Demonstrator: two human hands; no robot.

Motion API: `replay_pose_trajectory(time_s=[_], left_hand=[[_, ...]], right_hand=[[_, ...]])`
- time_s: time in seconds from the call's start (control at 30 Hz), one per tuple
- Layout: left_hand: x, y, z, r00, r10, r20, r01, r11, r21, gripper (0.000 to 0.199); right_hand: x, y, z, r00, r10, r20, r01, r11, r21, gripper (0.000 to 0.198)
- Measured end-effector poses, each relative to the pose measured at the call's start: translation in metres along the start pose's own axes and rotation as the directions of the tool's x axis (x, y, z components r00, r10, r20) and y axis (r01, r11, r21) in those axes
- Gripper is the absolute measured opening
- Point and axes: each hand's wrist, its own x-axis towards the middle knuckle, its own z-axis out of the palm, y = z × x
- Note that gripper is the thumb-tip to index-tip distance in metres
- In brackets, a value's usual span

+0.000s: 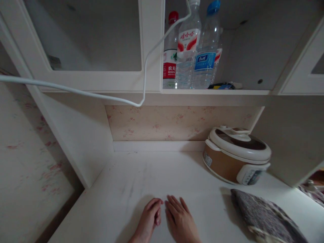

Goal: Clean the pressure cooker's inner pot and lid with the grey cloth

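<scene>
Near the bottom middle of the head view, my left hand (pixel 150 216) rests on its side on the white counter (pixel 106 206). Its fingers are curled in and nothing shows in them. Just to the right, a small gap away, my right hand (pixel 181 217) lies palm down and flat, fingers stretched forward. Both hands touch only the counter. Dark smudges mark the surface ahead of the left hand. A grey-brown folded cloth (pixel 265 214) lies to the right of my right hand, its lower part somewhat blurred.
A brown and cream electric cooker (pixel 225 163) with a lid stands at the back right. Above, an open cabinet shelf (pixel 243 92) holds several plastic bottles (pixel 188 64). A white cable (pixel 101 96) hangs in front of the glass cabinet door (pixel 152 77). A side panel (pixel 83 135) bounds the left.
</scene>
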Motion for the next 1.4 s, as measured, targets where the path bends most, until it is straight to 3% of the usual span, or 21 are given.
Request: replay_pose_trajectory(time_s=[0.9, 1.13, 1.2, 1.27, 1.4], left_hand=[[0.002, -0.004, -0.002, 0.999, 0.035, 0.024, -0.036, 0.999, 0.021, 0.046], [0.000, -0.002, -0.001, 0.999, 0.042, 0.027, -0.043, 0.997, 0.057, 0.044], [-0.001, -0.002, -0.002, 0.998, 0.051, 0.030, -0.053, 0.995, 0.088, 0.045], [-0.002, -0.002, -0.003, 0.997, 0.072, 0.029, -0.075, 0.986, 0.148, 0.046], [-0.002, -0.003, -0.001, 0.980, 0.196, 0.016, -0.185, 0.890, 0.416, 0.039]], right_hand=[[0.001, -0.003, -0.003, 0.998, 0.026, 0.051, -0.026, 1.000, 0.000, 0.040], [0.002, -0.007, -0.008, 0.999, 0.053, 0.006, -0.054, 0.992, 0.115, 0.037], [0.003, -0.007, -0.012, 0.996, 0.093, -0.008, -0.089, 0.966, 0.241, 0.034], [0.002, -0.005, -0.020, 0.975, 0.220, -0.024, -0.189, 0.885, 0.425, 0.039], [-0.022, 0.016, -0.047, 0.820, 0.570, -0.060, -0.399, 0.643, 0.654, 0.059]])
